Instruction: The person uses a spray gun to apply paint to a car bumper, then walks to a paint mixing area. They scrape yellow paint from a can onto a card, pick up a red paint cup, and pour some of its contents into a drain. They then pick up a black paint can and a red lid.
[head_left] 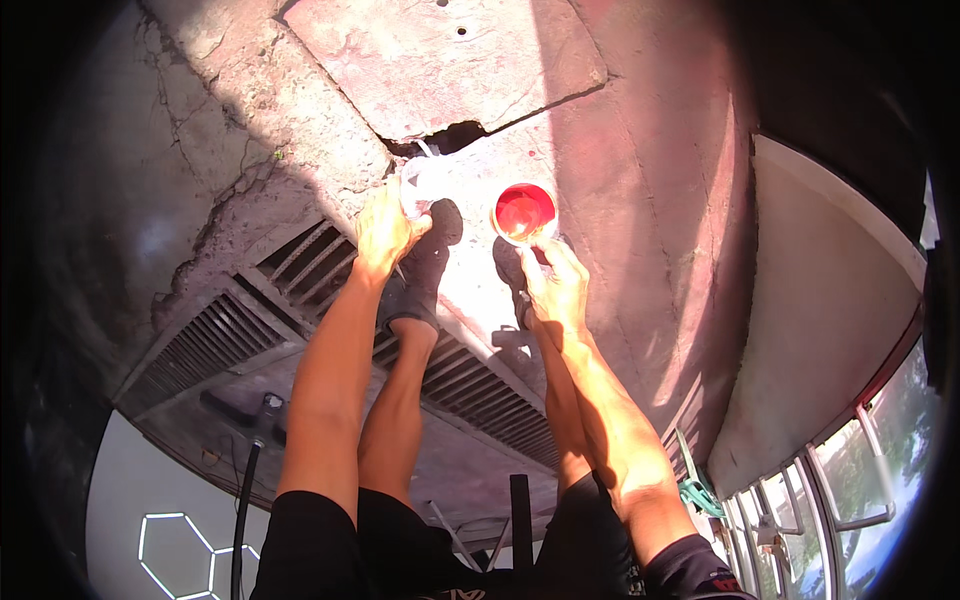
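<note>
Okay, your right hand (556,278) pinches a cup (526,190), likely keeping it level; left of it, your left hand (383,230) grips something white (428,180).

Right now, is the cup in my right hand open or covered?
Open: the cup in your right hand shows red inside its pale rim, with no lid over it. How full, I cannot tell.

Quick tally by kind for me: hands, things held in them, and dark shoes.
Hands: 2 (left hand, right hand)
Held things: 2 (whitish item, round red-inside container)
Dark shoes: 2 (left shoe, right shoe)
Total: 6
</note>
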